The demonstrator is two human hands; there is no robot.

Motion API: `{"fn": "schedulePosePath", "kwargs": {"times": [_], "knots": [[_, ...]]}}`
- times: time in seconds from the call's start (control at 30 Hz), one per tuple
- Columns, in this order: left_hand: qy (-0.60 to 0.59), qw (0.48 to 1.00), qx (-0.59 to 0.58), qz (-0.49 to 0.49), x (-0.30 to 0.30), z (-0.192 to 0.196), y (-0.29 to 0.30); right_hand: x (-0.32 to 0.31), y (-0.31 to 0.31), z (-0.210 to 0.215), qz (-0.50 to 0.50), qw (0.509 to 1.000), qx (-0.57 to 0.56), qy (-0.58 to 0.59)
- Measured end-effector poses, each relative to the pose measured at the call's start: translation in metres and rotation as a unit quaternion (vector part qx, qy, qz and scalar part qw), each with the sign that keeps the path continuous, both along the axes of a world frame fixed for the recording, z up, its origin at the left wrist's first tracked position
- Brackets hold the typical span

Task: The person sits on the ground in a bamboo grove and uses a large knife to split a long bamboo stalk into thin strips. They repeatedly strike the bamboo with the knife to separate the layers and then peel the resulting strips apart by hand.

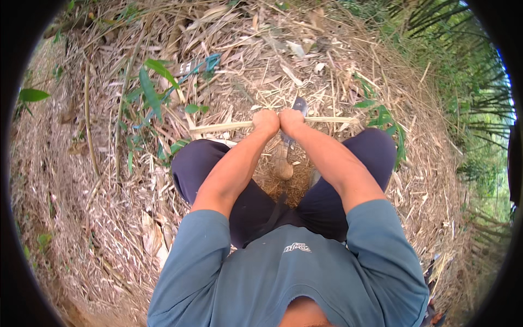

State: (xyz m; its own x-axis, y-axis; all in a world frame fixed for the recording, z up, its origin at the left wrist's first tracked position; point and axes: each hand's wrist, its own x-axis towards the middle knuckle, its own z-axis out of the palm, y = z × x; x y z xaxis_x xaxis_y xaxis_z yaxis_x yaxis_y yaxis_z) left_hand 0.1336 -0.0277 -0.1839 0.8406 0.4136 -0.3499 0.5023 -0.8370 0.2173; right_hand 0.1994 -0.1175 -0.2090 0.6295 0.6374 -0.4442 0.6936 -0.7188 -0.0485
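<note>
Here, left hand (265, 121) & right hand (291, 121) fisted side by side on pale split cane (218, 127), held crosswise over upright blade (299, 104), prob. for splitting; knees flank blade.

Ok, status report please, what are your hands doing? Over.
Left hand and right hand both gripping pale stick, held crosswise. Blade tool beneath. Dry leaf litter all around.

A pale, dry, matt bamboo strip (229, 126) lies over a dull metal blade (299, 104) with a smooth wooden handle (282, 163).
</note>
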Motion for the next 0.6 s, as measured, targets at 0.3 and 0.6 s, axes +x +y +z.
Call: {"fn": "schedulePosePath", "kwargs": {"times": [0.3, 0.6], "knots": [[-0.134, 0.952, -0.273, -0.031, -0.019, 0.094, 0.094, 0.061, -0.010, 0.157, 0.095, 0.958, 0.196, 0.187], [-0.225, 0.784, -0.571, 0.094, -0.041, 0.157, 0.117, 0.087, -0.035, 0.192, 0.109, 0.959, 0.178, 0.189]]}}
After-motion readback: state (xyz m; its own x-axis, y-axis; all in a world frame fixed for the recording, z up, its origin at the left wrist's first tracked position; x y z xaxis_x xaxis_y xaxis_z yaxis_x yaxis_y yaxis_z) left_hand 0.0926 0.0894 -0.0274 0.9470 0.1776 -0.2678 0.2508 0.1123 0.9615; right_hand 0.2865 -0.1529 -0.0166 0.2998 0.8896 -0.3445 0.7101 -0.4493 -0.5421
